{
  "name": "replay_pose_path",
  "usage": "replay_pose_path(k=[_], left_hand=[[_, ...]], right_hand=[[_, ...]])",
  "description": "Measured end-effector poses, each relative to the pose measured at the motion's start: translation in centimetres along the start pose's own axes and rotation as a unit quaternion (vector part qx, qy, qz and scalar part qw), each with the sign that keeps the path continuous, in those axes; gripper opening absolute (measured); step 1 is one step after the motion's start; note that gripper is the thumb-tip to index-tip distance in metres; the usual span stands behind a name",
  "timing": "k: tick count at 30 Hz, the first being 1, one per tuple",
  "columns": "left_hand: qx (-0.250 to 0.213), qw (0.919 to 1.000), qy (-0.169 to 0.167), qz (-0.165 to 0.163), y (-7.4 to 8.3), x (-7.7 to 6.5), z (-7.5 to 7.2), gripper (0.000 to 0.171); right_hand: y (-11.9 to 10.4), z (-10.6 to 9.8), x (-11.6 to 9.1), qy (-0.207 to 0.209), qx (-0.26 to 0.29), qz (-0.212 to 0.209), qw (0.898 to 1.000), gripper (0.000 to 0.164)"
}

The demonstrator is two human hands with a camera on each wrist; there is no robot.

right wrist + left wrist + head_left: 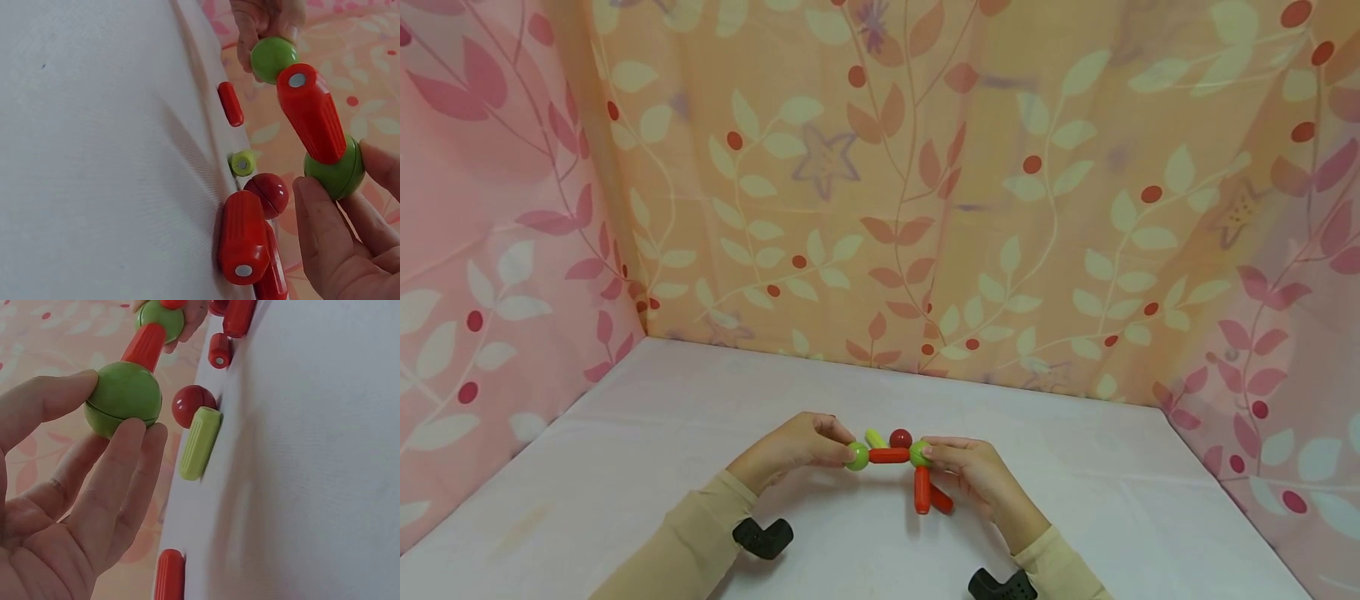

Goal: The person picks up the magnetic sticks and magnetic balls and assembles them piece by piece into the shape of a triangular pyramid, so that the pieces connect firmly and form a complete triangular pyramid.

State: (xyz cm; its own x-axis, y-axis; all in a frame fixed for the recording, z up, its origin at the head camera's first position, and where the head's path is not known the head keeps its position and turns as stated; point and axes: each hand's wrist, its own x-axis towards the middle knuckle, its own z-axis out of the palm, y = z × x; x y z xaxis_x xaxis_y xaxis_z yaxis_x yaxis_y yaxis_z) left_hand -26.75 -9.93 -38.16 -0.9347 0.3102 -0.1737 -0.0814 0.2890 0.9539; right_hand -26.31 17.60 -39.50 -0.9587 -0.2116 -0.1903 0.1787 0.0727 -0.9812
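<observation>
My left hand point(801, 450) pinches a green magnetic ball point(123, 400) between thumb and fingertips. A red rod point(889, 456) joins this ball to a second green ball point(337, 170). My right hand point(977, 475) pinches that second ball with its thumb and fingers. From the right ball another red rod point(310, 112) sticks out, its silver end disc bare. The joined pieces are held above the white table. Under them lie a dark red ball point(192, 406) and a yellow-green rod point(200, 444), which look close together or touching. The connecting rod is hidden in the right wrist view.
Several loose red rods lie on the white table point(850, 558), among them a near rod point(242, 237) and one farther off point(230, 104). Patterned cloth walls point(925, 208) enclose the back and sides. Black pieces point(763, 539) sit at both wrists.
</observation>
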Motion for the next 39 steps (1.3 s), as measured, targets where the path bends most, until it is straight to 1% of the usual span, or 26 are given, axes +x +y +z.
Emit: replay_pose_path(k=[12,16,22,32,35,37,39], left_hand=[[0.007,0.9999,0.011,-0.007,0.03,-0.02,0.22,0.021],[-0.002,0.9998,0.017,-0.002,0.04,-0.01,0.13,0.023],[-0.012,0.9998,0.016,0.007,0.07,-0.01,-0.02,0.025],[-0.003,0.9997,0.023,-0.006,0.09,0.08,0.17,0.022],[-0.005,0.9997,0.023,-0.003,0.02,0.09,0.09,0.023],[-0.007,0.9997,0.026,0.001,-0.01,0.09,-0.01,0.024],[-0.007,0.9995,0.03,0.002,-0.07,0.14,-0.11,0.026]], right_hand=[[0.21,0.24,0.07,0.031,-0.011,-0.002,0.999,0.043],[0.21,0.22,0.13,0.022,0.002,-0.002,1.0,0.045],[0.21,0.07,0.16,0.011,0.019,-0.007,1.0,0.046],[0.28,0.29,0.21,0.033,0.011,-0.01,0.999,0.042],[0.28,0.33,0.24,0.034,0.009,-0.008,0.999,0.043],[0.25,0.34,0.2,0.022,0.011,-0.003,1.0,0.043],[0.26,0.36,0.16,0.017,0.001,-0.001,1.0,0.044]])
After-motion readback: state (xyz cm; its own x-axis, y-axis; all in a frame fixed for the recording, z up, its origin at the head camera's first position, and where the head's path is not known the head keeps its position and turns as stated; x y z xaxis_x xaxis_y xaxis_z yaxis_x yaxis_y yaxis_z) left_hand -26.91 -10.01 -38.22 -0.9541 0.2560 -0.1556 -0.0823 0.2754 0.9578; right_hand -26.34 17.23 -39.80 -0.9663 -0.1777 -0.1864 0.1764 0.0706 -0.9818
